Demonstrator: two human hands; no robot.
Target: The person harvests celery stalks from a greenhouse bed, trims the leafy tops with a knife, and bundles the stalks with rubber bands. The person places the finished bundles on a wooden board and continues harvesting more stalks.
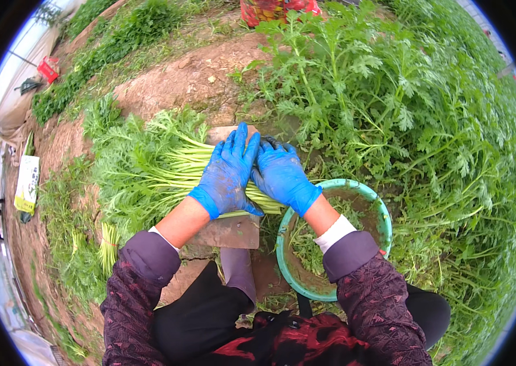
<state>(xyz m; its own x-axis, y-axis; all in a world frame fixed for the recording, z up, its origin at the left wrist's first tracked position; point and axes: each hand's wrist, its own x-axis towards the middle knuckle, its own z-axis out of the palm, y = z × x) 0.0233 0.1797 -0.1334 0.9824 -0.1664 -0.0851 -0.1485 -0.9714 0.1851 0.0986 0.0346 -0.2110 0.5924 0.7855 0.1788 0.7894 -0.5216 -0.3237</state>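
A thick layer of leafy greens with pale stems [175,169] lies across a flat board [235,232], its leaves to the left and its stem ends to the right. My left hand [230,174], in a soiled blue glove, rests flat on the stems with fingers extended. Beside it my right hand [283,171], gloved the same way, lies over the stem ends, its thumb side touching the left hand. Its fingertips are dark with dirt and partly hidden. Neither hand is seen gripping the stems.
A green-rimmed basin [281,256] with loose leaves stands right of the board. Tall leafy plants [404,100] grow at the right. Tied bundles of greens [109,247] lie lower left. A printed bag [27,183] lies far left, and a red patterned bag [276,10] stands at the top.
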